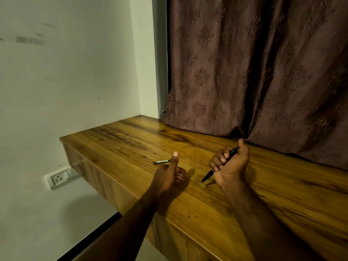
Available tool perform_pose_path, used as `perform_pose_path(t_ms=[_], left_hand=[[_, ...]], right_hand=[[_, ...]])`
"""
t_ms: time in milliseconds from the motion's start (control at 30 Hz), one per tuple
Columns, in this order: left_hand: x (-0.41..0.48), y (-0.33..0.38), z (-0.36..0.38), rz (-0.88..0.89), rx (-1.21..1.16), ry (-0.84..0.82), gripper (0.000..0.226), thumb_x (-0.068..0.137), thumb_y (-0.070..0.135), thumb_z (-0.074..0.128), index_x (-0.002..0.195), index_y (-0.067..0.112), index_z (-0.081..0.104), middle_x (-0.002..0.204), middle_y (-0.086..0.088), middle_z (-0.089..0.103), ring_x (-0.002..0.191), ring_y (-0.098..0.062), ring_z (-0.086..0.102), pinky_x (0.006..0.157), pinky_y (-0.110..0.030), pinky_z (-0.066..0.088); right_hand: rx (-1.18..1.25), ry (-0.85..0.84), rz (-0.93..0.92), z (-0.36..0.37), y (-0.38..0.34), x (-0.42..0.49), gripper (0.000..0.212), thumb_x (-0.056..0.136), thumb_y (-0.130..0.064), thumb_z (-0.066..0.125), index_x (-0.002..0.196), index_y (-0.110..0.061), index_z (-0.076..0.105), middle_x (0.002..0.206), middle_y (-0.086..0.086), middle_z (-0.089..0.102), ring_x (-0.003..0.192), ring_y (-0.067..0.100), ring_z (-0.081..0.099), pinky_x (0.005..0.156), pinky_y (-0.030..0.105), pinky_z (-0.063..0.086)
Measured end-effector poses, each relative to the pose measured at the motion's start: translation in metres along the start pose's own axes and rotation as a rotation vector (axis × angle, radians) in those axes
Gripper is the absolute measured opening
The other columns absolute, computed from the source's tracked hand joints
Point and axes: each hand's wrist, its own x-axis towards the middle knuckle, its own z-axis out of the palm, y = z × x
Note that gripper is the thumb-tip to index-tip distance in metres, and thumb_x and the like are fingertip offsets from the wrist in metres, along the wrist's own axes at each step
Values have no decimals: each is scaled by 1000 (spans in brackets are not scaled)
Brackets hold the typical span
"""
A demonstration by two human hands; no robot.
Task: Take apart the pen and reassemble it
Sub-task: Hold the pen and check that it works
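Note:
My right hand (230,166) grips a black pen (208,176) in a fist above the wooden table (131,140). The pen's tip points down and to the left, close to the table top, and its back end sticks out past my thumb. My left hand (168,176) is at the table's left edge, its fingers curled into the palm and the thumb pointing up, with nothing seen in it. A short grey pen piece (161,162) lies on the table just behind that thumb; its right end is hidden by the hand.
A brown patterned curtain (254,72) hangs along the back of the table and rests on its far edge. A white wall is to the left, with a power socket (59,178) low down below the table's left end.

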Motion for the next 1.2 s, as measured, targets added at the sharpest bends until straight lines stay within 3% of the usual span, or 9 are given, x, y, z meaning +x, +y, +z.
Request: perform_pose_path(t_ms=[200,333,467,600,733,900,1200], left_hand=[[-6,-3,1,34,-29,-9,86,75,74,32,77,-2,73,75,-19,73,70,-24,70,69,-31,56],[-5,-1,0,28,-21,-9,88,75,74,31,79,-4,72,78,-21,73,72,-26,71,69,-31,56],[0,-2,-2,5,-75,-7,89,74,74,34,77,-7,71,80,-25,72,72,-29,70,71,-34,56],[6,-4,-5,-33,-108,-14,94,76,73,29,82,-11,69,79,-22,72,71,-30,69,65,-30,56],[6,-5,-7,-40,-166,-30,98,74,75,28,83,-14,67,77,-25,70,68,-31,67,59,-28,55],[6,-5,-8,-54,-194,-29,97,75,78,25,77,-10,68,76,-27,70,67,-31,66,63,-30,56],[9,-8,-8,-43,-178,-20,106,70,83,27,84,-15,65,78,-29,70,67,-34,68,63,-33,57]], right_hand=[[25,4,11,5,5,-3,51,91,-48,32,53,-16,39,41,-3,32,30,12,24,39,16,18],[-88,50,-17,21,11,-2,50,98,-52,32,66,-16,43,47,-1,38,35,12,31,38,21,27],[-177,22,-82,41,12,7,48,98,-54,32,74,-15,49,52,-1,36,36,10,28,37,21,23],[-210,-10,-14,53,18,8,52,94,-56,37,60,-17,45,44,-3,31,34,11,22,38,22,17],[-211,-29,19,55,29,4,49,90,-47,37,51,-17,35,41,-2,24,33,13,16,39,17,15],[-171,-77,41,62,40,6,49,90,-44,34,49,-17,31,40,-3,22,33,12,14,40,15,15],[-92,-80,101,56,48,13,49,88,-48,33,50,-16,32,39,-3,22,33,12,13,40,14,14]])
